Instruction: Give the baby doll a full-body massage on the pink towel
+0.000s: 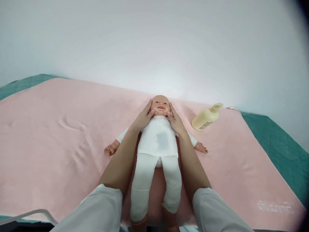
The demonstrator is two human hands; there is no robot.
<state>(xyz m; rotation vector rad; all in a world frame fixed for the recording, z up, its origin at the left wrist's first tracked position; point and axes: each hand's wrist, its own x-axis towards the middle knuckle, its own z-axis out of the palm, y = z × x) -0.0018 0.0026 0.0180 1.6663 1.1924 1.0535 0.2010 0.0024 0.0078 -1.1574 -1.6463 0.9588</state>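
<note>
A baby doll [158, 135] in white clothes lies face up, with its head away from me and its arms spread out. My left hand [144, 117] cups one side of its head, the thumb on the cheek by the chin. On the opposite side my right hand [175, 119] holds the head in the same way, fingers along the cheek and thumb near the jaw. Both palms rest near the doll's shoulders. A greyish patch shows on the chest of its top. The lower feet are partly cut off by the frame.
A yellow pump bottle [205, 119] leans to the right of the doll's head. The doll lies on a pink towel [60, 145] over a green sheet [285, 145]. Behind it rises a pale wall [154, 42]. A white cable or tube [36, 212] curves at the lower left.
</note>
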